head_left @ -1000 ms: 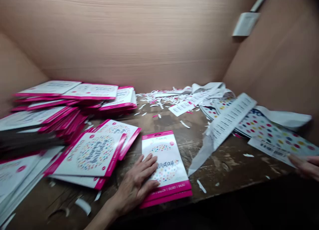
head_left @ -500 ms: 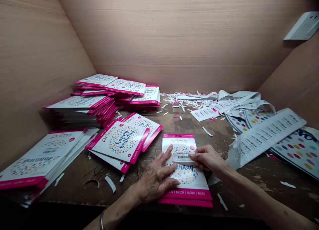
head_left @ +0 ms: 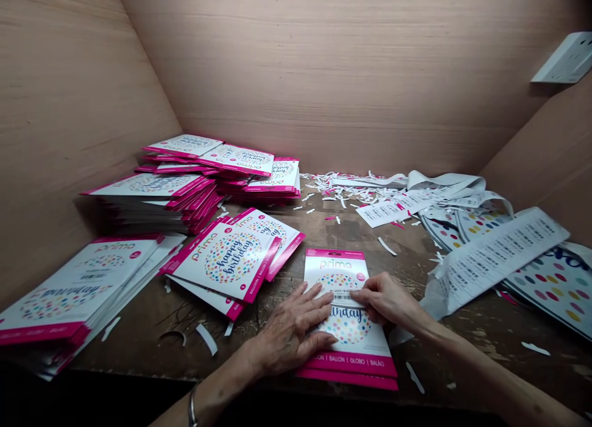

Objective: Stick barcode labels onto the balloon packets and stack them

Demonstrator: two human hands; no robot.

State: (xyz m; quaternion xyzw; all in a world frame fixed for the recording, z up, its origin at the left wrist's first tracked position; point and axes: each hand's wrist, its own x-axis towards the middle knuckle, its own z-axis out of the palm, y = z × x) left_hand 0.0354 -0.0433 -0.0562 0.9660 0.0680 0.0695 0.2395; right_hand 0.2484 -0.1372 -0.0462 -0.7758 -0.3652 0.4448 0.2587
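A white and pink balloon packet marked "prima" lies in front of me, on top of at least one more pink-edged packet. My left hand rests flat on its left side, fingers spread. A barcode sticker lies across the middle of the packet and covers part of the "happy birthday" print. My right hand has its fingers closed at the sticker's right end, thumb and fingertips pressed together there; the fingertips hide that end.
More packets lie loosely left of centre. Taller packet stacks stand behind, and another stack lies near left. Barcode label strips lie at right over dotted items. Paper scraps litter the table.
The barcode sticker, raised and curved half a second ago, now lies flat against the packet. My right hand has come down with it. My left hand stays on the packet.
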